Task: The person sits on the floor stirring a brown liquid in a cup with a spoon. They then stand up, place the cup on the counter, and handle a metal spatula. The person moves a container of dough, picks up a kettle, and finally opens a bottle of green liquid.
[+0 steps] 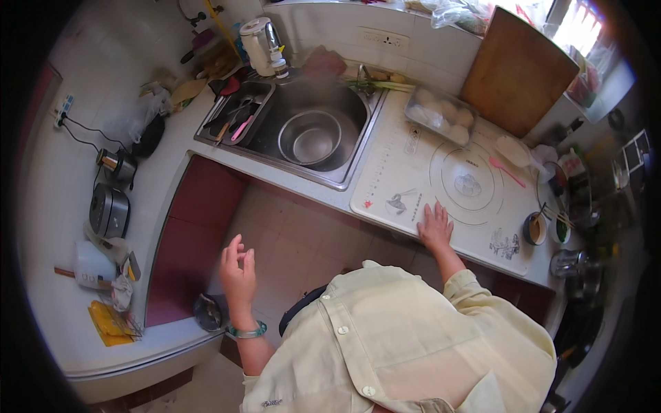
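My left hand [238,268] is raised in the air over the floor, its fingers loosely bent with nothing seen in them. A green bangle [248,330] rings that wrist. With fingers spread, my right hand [436,227] rests on the front edge of a cream kneading board [387,178] printed with circles. A clear plastic box [441,116] of pale round items lies at the back of this board. To its right are a pink plastic utensil [507,172] and a whitish scoop-like thing [514,151]. A steel basin [310,138] sits in the sink [356,149].
A wooden cutting board [519,72] leans against the back wall. Small bowls [535,228] with chopsticks stand at the right. Utensils fill a drainer tray [237,116] beside the sink. An electric kettle [256,46] is behind it. Small appliances [110,209] line the left counter.
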`<state>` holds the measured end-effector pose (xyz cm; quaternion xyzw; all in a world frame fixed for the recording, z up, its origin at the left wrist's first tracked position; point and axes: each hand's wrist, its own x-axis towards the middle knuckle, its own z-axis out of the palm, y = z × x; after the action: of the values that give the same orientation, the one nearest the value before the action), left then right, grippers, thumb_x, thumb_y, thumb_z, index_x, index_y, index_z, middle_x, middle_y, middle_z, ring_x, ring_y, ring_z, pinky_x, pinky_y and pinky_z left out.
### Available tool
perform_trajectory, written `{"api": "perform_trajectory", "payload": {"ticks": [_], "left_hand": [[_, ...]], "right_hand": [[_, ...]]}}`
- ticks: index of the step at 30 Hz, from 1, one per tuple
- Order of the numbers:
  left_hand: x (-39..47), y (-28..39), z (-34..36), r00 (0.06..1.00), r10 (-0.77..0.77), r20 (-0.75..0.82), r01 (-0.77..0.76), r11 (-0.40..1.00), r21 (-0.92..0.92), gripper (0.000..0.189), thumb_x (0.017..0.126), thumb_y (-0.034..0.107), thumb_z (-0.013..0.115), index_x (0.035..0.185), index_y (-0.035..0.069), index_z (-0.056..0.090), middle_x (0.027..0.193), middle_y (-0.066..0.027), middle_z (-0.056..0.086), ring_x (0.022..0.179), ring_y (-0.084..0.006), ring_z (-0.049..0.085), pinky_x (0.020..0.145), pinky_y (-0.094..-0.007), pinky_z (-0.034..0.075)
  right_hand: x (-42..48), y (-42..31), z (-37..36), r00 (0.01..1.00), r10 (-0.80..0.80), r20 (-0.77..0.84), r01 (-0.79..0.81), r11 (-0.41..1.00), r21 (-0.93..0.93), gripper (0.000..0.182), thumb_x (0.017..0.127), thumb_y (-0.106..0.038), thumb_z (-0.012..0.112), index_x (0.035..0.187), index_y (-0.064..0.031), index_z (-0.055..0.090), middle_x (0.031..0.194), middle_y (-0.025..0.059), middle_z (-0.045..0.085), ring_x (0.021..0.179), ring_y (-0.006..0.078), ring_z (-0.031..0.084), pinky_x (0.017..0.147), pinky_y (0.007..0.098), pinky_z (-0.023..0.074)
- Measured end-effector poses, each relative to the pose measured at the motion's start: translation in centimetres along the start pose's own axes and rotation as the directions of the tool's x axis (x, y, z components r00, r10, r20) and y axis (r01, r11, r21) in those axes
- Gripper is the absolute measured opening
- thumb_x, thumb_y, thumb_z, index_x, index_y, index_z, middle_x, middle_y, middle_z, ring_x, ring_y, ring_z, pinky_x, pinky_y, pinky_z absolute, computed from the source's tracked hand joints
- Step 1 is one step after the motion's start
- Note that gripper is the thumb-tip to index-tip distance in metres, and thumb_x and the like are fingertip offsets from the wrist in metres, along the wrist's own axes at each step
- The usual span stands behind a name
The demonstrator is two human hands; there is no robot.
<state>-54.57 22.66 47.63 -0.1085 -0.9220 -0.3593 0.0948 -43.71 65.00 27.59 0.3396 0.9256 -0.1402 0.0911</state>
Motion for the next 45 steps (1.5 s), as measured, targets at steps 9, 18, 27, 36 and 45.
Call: {"api": "perform_trajectory", "payload": {"ticks": [9,18,27,36,45], "left_hand": [[-1.1,-1.6,1.4,0.880,-0.093,0.466,0.030,0.990,0.141,0.052,0.081,0.019,0.065,0.128,0.006,0.047,0.121,-0.0177,0.054,0.107,-0.0364,0.055,0.088,-0.0392,0.046],[0.9,0.5,4.9,0.847,-0.059,0.529,-0.028,0.988,0.155,0.052,0.082,0.020,0.065,0.128,0.007,0.047,0.120,-0.0171,0.055,0.104,-0.0362,0.056,0.085,-0.0392,0.047],[3.2,3.7,8.5,0.846,0.063,0.530,-0.132,0.987,0.092,0.051,0.081,0.022,0.065,0.127,0.007,0.048,0.119,-0.0162,0.055,0.104,-0.0348,0.056,0.083,-0.0395,0.048],[3.1,5.2,9.9,0.837,0.089,0.539,-0.177,0.977,0.115,0.049,0.081,0.023,0.065,0.125,0.006,0.050,0.118,-0.0164,0.055,0.104,-0.0353,0.056,0.085,-0.0404,0.047],[2.6,5.5,10.2,0.868,0.070,0.492,-0.090,0.996,0.018,0.048,0.083,0.021,0.063,0.126,0.003,0.050,0.122,-0.0205,0.052,0.113,-0.0368,0.050,0.093,-0.0405,0.042]], "right_hand": [[0.6,-0.6,-1.4,0.993,0.022,0.115,-0.018,0.999,-0.032,0.071,0.083,-0.033,0.061,0.143,-0.0201,0.027,0.152,0.0120,0.013,0.139,0.0352,0.014,0.102,0.0623,0.0257],[1.7,0.1,-1.6,0.994,-0.110,-0.008,0.109,0.991,-0.081,0.066,0.075,-0.028,0.067,0.134,-0.0142,0.041,0.141,0.0191,0.034,0.131,0.0340,0.032,0.105,0.0476,0.0284],[1.7,0.7,-2.4,0.959,-0.267,-0.092,0.273,0.792,0.546,0.047,0.075,-0.014,0.069,0.120,-0.0090,0.055,0.110,0.0126,0.056,0.104,0.0257,0.054,0.089,0.0358,0.0423],[1.8,-5.4,-10.3,0.927,-0.372,-0.036,0.077,0.095,0.993,0.024,0.083,0.001,0.059,0.107,-0.0032,0.061,0.079,-0.0035,0.053,0.075,0.0064,0.051,0.068,0.0202,0.0434],[-0.6,-12.2,-10.9,0.723,-0.669,0.173,-0.048,0.201,0.978,0.011,0.090,-0.007,0.058,0.099,-0.0039,0.063,0.084,0.0021,0.061,0.078,0.0089,0.057,0.071,0.0240,0.0494]]}}
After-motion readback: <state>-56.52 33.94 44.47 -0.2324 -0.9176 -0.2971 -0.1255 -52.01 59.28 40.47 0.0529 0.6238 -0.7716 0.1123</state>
